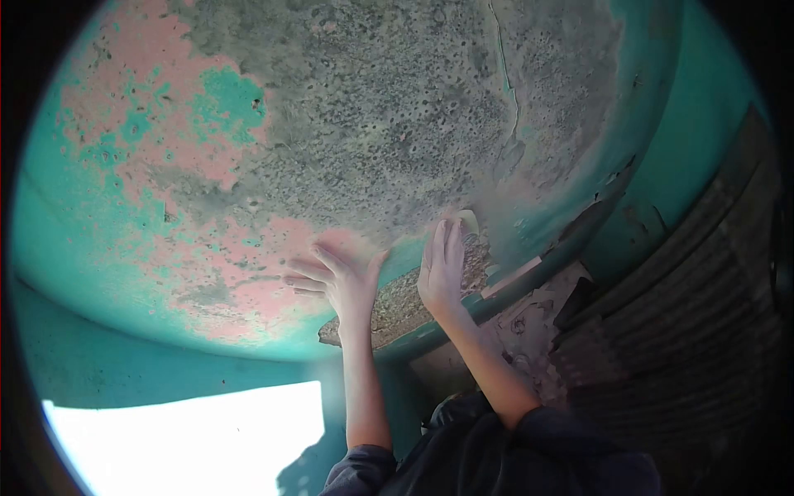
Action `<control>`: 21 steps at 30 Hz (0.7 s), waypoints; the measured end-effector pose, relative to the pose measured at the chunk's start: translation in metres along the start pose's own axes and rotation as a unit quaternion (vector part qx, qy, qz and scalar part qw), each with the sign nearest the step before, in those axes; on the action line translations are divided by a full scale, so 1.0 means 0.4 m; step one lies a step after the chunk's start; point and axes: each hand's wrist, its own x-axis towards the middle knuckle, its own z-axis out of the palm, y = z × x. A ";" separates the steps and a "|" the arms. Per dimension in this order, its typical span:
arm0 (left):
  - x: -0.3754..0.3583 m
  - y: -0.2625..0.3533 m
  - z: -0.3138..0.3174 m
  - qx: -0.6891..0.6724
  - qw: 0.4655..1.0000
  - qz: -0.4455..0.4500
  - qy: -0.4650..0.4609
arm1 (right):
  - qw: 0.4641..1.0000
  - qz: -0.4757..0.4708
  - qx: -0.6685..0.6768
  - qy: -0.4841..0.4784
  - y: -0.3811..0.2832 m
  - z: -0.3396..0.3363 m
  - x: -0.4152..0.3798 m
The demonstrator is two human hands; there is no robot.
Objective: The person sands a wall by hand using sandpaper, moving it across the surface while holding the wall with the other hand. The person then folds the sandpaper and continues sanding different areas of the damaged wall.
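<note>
My left hand (351,285) lies against the wall with its fingers spread to the left and its thumb up to the right. Nothing shows in it. To its right, my right hand (441,269) presses a small pale flat piece (469,221) to the wall surface under its fingertips. Most of that piece is hidden behind the fingers, so its exact kind does not show. Both hands look dusty. The wall (372,116) carries rough, pitted grey plaster in the middle, with pink and turquoise paint patches (231,103) at the left.
Just below the hands, the plaster is broken away in a rough brown strip (397,310). A long crack (506,74) runs down the upper right. Bright light fills an opening (190,438) at lower left. Dark corrugated sheeting (678,347) stands at the right.
</note>
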 end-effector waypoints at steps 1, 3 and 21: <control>0.003 0.001 -0.002 0.001 1.000 0.009 0.000 | 1.000 0.006 0.003 0.006 -0.009 -0.006 0.005; 0.001 0.001 -0.007 -0.003 1.000 -0.002 -0.007 | 0.999 0.016 -0.030 0.002 -0.024 -0.018 0.013; 0.050 0.158 -0.105 -0.055 0.991 -0.011 -0.118 | 0.997 0.063 -0.034 -0.030 -0.016 0.000 -0.035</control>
